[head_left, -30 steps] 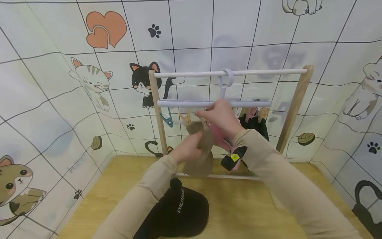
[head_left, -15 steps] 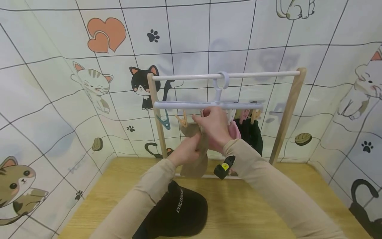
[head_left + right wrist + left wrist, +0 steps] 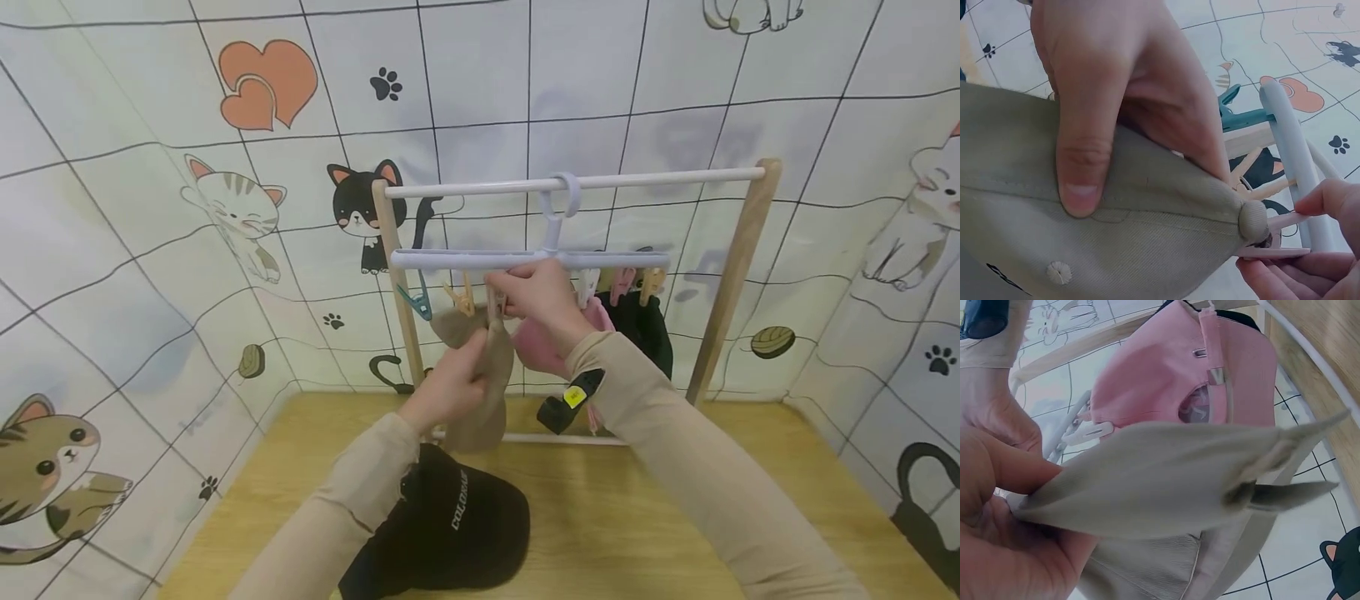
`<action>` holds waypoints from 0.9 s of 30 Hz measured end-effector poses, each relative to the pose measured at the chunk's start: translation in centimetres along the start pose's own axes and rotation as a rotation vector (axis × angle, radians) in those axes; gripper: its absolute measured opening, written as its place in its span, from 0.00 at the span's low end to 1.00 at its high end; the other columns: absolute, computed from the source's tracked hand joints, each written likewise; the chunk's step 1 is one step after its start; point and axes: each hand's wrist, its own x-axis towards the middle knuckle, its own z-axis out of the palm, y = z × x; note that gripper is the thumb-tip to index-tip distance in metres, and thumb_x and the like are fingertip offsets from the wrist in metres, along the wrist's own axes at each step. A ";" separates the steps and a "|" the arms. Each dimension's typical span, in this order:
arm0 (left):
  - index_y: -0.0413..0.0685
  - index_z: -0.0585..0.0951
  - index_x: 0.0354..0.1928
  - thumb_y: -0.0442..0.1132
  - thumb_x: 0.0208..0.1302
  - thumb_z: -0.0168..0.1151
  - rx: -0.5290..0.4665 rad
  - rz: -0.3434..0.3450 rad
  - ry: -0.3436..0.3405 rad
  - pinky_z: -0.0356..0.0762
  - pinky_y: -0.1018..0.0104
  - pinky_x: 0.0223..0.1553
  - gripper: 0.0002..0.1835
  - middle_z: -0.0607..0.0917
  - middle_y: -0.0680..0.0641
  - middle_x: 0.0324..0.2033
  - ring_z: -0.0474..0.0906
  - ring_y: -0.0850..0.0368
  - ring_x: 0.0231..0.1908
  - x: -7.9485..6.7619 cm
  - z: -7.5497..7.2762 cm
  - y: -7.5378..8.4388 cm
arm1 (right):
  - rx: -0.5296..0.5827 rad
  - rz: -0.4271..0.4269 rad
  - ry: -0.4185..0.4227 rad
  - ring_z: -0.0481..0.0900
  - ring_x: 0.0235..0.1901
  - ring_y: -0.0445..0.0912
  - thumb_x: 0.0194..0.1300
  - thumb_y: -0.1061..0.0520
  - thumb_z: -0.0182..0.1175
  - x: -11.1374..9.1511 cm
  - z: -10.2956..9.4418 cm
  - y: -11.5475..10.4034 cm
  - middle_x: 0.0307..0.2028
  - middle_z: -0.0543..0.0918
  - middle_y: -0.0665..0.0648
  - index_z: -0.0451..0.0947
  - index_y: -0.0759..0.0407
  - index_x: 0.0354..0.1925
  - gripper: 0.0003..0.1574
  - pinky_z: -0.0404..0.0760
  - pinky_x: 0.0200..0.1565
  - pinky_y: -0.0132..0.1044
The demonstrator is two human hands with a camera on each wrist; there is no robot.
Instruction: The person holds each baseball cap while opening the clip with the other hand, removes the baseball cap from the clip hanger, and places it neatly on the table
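Observation:
A beige cap hangs crown-up in my left hand, thumb on one side and fingers curled on the other. My right hand pinches a pale pink clothespin under the white hanger. In the right wrist view the cap's covered top button is right at the clothespin. Folded cloth and the strap opening of the beige cap fill the left wrist view. Just right of it hangs a pink cap, partly hidden by my right hand, near a white clothespin.
A black item hangs at the hanger's right end below pink and yellow clothespins. Blue and yellow clothespins dangle at its left. The hanger hooks on a wooden rack's white rod. A black cap lies on the table in front.
My left hand and the beige cap have shifted slightly left and down. The right hand stays beneath the hanger, and the clothespin at its fingertips now shows more plainly.

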 end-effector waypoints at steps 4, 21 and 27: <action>0.39 0.66 0.42 0.19 0.48 0.54 -0.003 0.033 -0.004 0.75 0.56 0.32 0.19 0.77 0.39 0.29 0.73 0.47 0.28 0.0 -0.3 0.3 | 0.021 0.015 -0.003 0.86 0.35 0.48 0.60 0.50 0.66 0.1 -0.3 -0.1 0.41 0.84 0.59 0.85 0.66 0.41 0.20 0.82 0.38 0.37; 0.37 0.69 0.54 0.22 0.55 0.57 -0.130 -0.105 -0.079 0.75 0.51 0.43 0.22 0.79 0.37 0.41 0.75 0.46 0.41 -1.1 0.4 0.6 | -0.101 -0.053 0.018 0.84 0.32 0.47 0.66 0.51 0.59 0.3 0.0 0.0 0.38 0.84 0.59 0.86 0.65 0.40 0.18 0.82 0.37 0.38; 0.38 0.69 0.48 0.23 0.56 0.57 -0.176 -0.147 -0.106 0.72 0.52 0.46 0.17 0.76 0.39 0.41 0.72 0.47 0.43 -1.9 1.0 0.4 | -0.130 -0.060 0.015 0.85 0.32 0.47 0.66 0.51 0.60 0.4 -0.3 0.2 0.39 0.85 0.59 0.86 0.65 0.41 0.18 0.82 0.38 0.39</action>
